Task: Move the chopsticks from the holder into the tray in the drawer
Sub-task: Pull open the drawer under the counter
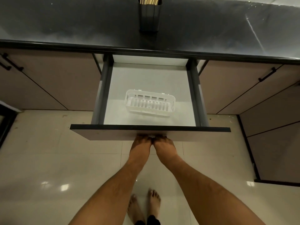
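Head view, left hand (pixel 140 144) and right hand (pixel 164 144), each grip curled on drawer front (pixel 113 133).

tray (pixel 150 103) in drawer (pixel 150 128) | holder (pixel 150 17) on counter (pixel 65 26) behind | chopsticks (pixel 150 0) in holder

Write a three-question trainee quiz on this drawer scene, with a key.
1. True or false: the chopsticks are already in the tray.
2. Where does the holder stand? A) on the counter B) in the drawer C) on the floor
3. Fill in: the left hand and right hand both grip the front of the ____.

Key: 1 false, they stand in the holder; 2 A, on the counter; 3 drawer.
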Motion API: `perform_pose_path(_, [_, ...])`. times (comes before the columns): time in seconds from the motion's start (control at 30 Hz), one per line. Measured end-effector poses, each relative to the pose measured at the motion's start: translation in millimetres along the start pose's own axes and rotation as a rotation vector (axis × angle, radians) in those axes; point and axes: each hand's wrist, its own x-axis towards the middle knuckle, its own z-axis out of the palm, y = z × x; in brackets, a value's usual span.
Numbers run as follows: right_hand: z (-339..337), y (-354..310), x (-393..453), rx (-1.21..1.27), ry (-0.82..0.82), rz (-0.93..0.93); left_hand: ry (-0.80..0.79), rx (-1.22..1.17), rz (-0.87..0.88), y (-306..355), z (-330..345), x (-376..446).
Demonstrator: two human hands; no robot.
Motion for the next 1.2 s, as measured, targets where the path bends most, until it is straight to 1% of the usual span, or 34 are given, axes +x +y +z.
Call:
perform_pose_path(0.1, [-3,0,-5,0.041,0.016,-0.022,-0.081,0.143,0.015,-6,6,-3])
perform_pose_path(0.13, [-5,0,-7,0.056,0.025,-0.041,-0.09,0.135,0.019,-6,4,-6])
perform_pose_path(0.23, [-9,2,-16,0.07,0.054,-0.096,-0.098,0.293,0.031,-8,-1,-15])
perform_pose_path(0.3, [-12,2,-23,0.064,0.102,-0.124,-0.045,0.364,0.081,-5,-5,-22])
perform_pose_path(0.37, [-16,3,-30,0.05,0.151,-0.134,-0.006,0.489,0.149,1,-12,-30])
perform_pose_path(0.43, [-19,5,-35,0.034,0.222,-0.146,0.123,0.575,0.271,4,-16,-33])
perform_pose_path(0.5, [-24,6,-39,0.027,0.298,-0.17,0.237,0.577,0.381,10,-23,-36])
perform_pose_path(0.57, [-32,8,-42,0.013,0.359,-0.192,0.301,0.555,0.459,18,-32,-39])
perform_pose_path(0.67, [-47,11,-46,-0.023,0.416,-0.2,0.37,0.527,0.508,31,-47,-45])
perform_pose_path(0.8, [-73,14,-44,-0.072,0.498,-0.185,0.452,0.517,0.511,48,-72,-39])
perform_pose_path(0.93, [-101,16,-35,-0.156,0.473,-0.129,0.518,0.489,0.459,62,-98,-24])
perform_pose_path(1.1, [-137,13,-19,-0.178,0.455,-0.044,0.523,0.524,0.392,65,-130,-3])
perform_pose_path(1.2, [-151,14,-7,-0.124,0.454,0.001,0.521,0.505,0.355,63,-145,13])
